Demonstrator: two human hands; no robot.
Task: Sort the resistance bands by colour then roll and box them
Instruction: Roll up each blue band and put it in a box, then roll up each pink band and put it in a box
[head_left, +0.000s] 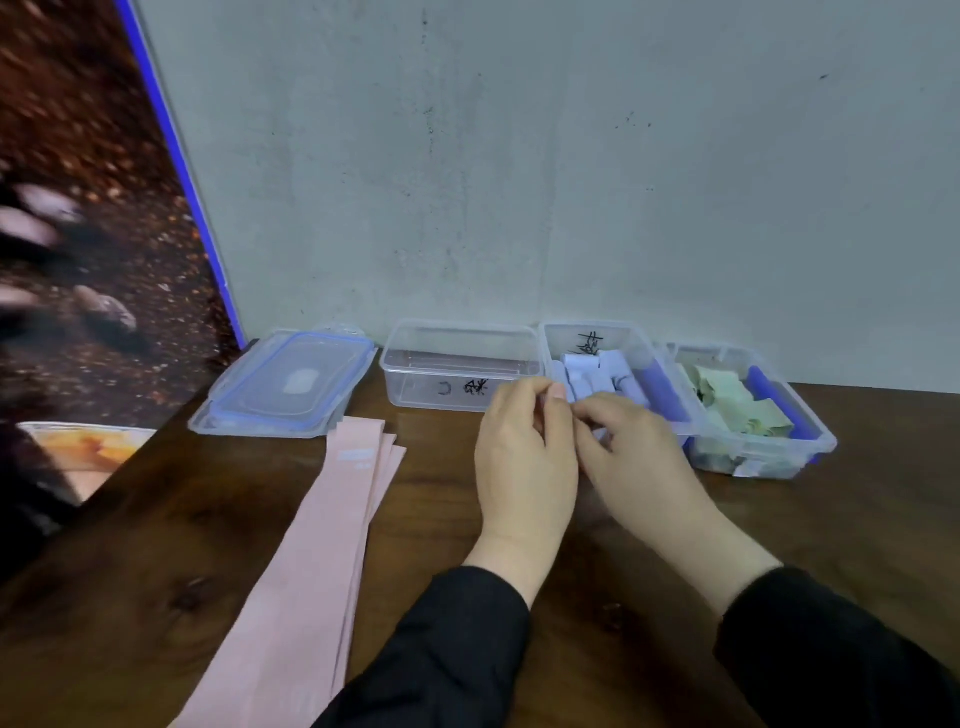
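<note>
Both hands meet above the dark wooden bench (519, 597), just in front of the boxes. The left hand (524, 467) and right hand (634, 462) have their fingers curled, tips together, pinching something small and pale; what it is I cannot tell. 3 clear boxes stand along the wall: an empty box (460, 366), a box of rolled lilac bands (605, 382), and a box of green bands (743, 410). Flat pink bands (322, 545) lie stacked at left, beside a blue-rimmed lid (291, 384).
</note>
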